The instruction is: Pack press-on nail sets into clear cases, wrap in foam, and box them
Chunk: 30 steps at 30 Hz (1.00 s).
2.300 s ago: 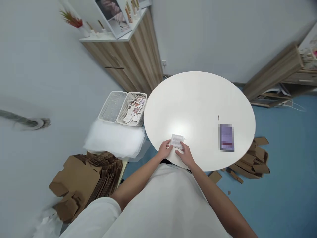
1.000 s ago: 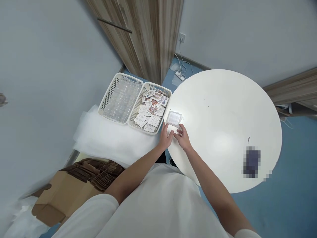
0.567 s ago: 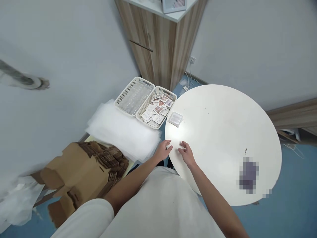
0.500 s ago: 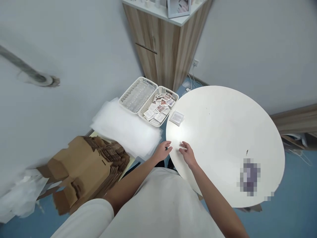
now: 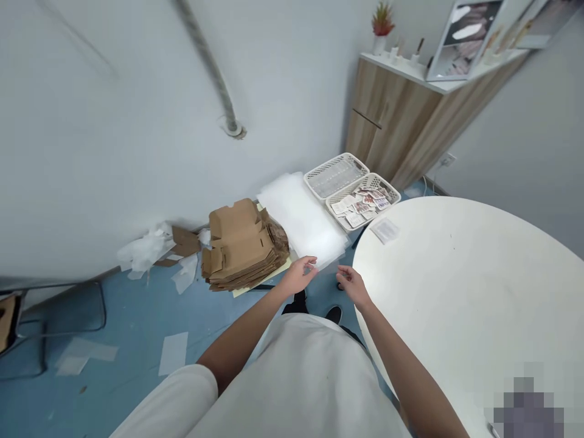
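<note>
My left hand (image 5: 298, 274) hangs in the air near the front edge of a stack of white translucent sheets (image 5: 305, 219), fingers apart and nothing in them. To its left lies a pile of flat brown cardboard boxes (image 5: 241, 237). My right hand (image 5: 354, 286) is beside the left edge of the round white table (image 5: 456, 292), with its fingers bent but apart and holding nothing. A small clear packet (image 5: 384, 230) lies on the table's far left edge. Beyond it, one white basket (image 5: 326, 199) holds printed cards (image 5: 365, 204), and another holds clear plastic pieces (image 5: 337, 176).
A wood-grain cabinet (image 5: 396, 109) stands in the corner with frames and a small plant (image 5: 382, 21) on top. White plastic wrap (image 5: 148, 249) and paper sheets (image 5: 173, 353) lie on the floor at left, near a metal-framed chair (image 5: 68, 310).
The view has turned to the left, so the table and baskets sit further right and more floor shows. My hands have moved off the table's edge, still empty.
</note>
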### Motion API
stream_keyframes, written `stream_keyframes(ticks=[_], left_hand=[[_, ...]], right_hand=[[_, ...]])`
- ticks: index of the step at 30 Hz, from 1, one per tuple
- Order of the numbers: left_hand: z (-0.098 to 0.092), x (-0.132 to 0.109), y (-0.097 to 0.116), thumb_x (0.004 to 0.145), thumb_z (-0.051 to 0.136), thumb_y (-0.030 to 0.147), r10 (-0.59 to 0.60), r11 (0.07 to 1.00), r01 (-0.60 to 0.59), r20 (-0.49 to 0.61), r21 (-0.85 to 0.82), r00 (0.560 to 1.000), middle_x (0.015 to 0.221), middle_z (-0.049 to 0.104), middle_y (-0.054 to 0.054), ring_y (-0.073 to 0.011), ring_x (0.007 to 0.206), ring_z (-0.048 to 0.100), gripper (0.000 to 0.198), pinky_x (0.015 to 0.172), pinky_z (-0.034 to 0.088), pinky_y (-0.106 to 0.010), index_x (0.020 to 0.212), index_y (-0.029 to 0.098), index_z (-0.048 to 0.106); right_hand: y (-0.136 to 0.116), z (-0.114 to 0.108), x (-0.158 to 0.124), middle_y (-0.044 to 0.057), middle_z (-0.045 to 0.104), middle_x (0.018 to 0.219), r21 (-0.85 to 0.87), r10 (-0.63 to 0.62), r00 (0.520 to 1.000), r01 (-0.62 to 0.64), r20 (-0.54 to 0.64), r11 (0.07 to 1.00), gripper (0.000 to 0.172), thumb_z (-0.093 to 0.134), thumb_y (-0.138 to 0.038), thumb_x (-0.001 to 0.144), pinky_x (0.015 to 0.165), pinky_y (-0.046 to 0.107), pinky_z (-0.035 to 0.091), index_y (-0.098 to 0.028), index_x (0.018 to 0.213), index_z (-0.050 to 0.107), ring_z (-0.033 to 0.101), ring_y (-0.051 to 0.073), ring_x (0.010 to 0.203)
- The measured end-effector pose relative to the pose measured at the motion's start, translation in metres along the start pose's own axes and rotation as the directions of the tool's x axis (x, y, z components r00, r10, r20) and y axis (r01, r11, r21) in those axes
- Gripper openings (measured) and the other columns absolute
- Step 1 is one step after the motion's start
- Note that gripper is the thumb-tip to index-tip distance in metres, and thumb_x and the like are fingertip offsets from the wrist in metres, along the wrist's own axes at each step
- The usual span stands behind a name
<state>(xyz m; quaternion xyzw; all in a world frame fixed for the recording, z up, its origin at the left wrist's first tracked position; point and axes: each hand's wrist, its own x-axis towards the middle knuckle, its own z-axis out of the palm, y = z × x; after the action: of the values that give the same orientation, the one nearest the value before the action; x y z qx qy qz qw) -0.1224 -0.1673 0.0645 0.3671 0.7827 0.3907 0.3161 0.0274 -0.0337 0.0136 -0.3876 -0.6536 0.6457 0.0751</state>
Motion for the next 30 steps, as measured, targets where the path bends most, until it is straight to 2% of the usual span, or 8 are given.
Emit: stream_keyframes(ticks=[4,7,12,16,20,26,28,30], left_hand=[[-0.051,-0.019,-0.016,0.081,0.046,0.038,0.058,0.986,-0.029,-0.173,0.164,0.983,0.108,0.059,-0.008,-0.019,0.095,0.057,0.037,0.074,0.048,-0.03,0.112,0.019,0.051],[-0.089,-0.035,-0.037,0.08,0.046,0.04,0.061,0.953,0.019,-0.253,0.301,0.966,0.107,0.059,-0.009,-0.0211,0.097,0.056,0.039,0.081,0.045,-0.033,0.112,0.019,0.051],[-0.141,-0.054,-0.078,0.076,0.048,0.049,-0.034,0.85,0.173,-0.276,0.498,0.961,0.108,0.058,-0.012,-0.0282,0.101,0.052,0.047,0.083,0.04,-0.038,0.111,0.017,0.053],[-0.168,-0.066,-0.107,0.074,0.047,0.055,-0.07,0.813,0.217,-0.28,0.541,0.958,0.109,0.057,-0.012,-0.0303,0.103,0.05,0.053,0.085,0.037,-0.042,0.111,0.018,0.052],[-0.183,-0.077,-0.125,0.073,0.045,0.058,-0.077,0.844,0.195,-0.248,0.499,0.966,0.113,0.055,-0.012,-0.0297,0.106,0.048,0.057,0.086,0.035,-0.042,0.113,0.019,0.05],[-0.178,-0.074,-0.125,0.067,0.051,0.062,0.001,0.847,0.125,-0.237,0.516,0.972,0.106,0.058,-0.012,-0.0309,0.1,0.05,0.059,0.093,0.023,-0.049,0.109,0.02,0.054],[-0.173,-0.07,-0.122,0.068,0.052,0.06,0.031,0.841,0.093,-0.219,0.532,0.975,0.1,0.06,-0.011,-0.0302,0.097,0.052,0.053,0.095,0.019,-0.051,0.103,0.02,0.057],[-0.17,-0.067,-0.12,0.071,0.051,0.057,0.05,0.845,0.064,-0.197,0.531,0.979,0.094,0.061,-0.01,-0.0288,0.093,0.054,0.046,0.095,0.017,-0.051,0.097,0.021,0.059]], right_hand=[[-0.03,0.033,0.017,0.007,0.06,0.097,-0.189,-0.142,0.983,0.162,0.113,0.968,0.039,0.054,-0.039,0.071,0.066,0.03,0.047,-0.019,0.105,0.055,0.057,0.016,0.076],[-0.06,0.069,0.028,0.006,0.059,0.096,-0.358,-0.261,0.946,0.315,0.192,0.879,0.039,0.053,-0.036,0.073,0.067,0.031,0.045,-0.02,0.108,0.053,0.056,0.015,0.074],[-0.108,0.143,0.043,0.006,0.056,0.099,-0.628,-0.413,0.86,0.504,0.3,0.593,0.039,0.05,-0.027,0.077,0.07,0.03,0.043,-0.022,0.115,0.049,0.055,0.017,0.08],[-0.123,0.187,0.056,0.012,0.054,0.1,-0.84,-0.4,0.866,0.438,0.299,0.321,0.039,0.052,-0.018,0.075,0.067,0.031,0.04,-0.019,0.113,0.047,0.053,0.024,0.089],[-0.125,0.204,0.066,0.013,0.055,0.093,-0.926,-0.349,0.908,0.315,0.231,0.207,0.025,0.052,-0.014,0.075,0.065,0.032,0.038,-0.018,0.1,0.051,0.054,0.025,0.083],[-0.135,0.213,0.065,0.015,0.056,0.09,-0.936,-0.433,0.862,0.337,0.262,0.105,0.025,0.035,-0.004,0.078,0.069,0.034,0.034,-0.016,0.09,0.054,0.052,0.025,0.084],[-0.14,0.217,0.064,0.013,0.058,0.085,-0.923,-0.432,0.859,0.361,0.275,0.131,0.022,0.035,-0.007,0.078,0.067,0.033,0.033,-0.015,0.09,0.053,0.052,0.024,0.08],[-0.145,0.219,0.063,0.01,0.059,0.081,-0.901,-0.428,0.87,0.367,0.244,0.231,0.021,0.036,-0.012,0.078,0.064,0.031,0.033,-0.016,0.092,0.051,0.053,0.022,0.074]])
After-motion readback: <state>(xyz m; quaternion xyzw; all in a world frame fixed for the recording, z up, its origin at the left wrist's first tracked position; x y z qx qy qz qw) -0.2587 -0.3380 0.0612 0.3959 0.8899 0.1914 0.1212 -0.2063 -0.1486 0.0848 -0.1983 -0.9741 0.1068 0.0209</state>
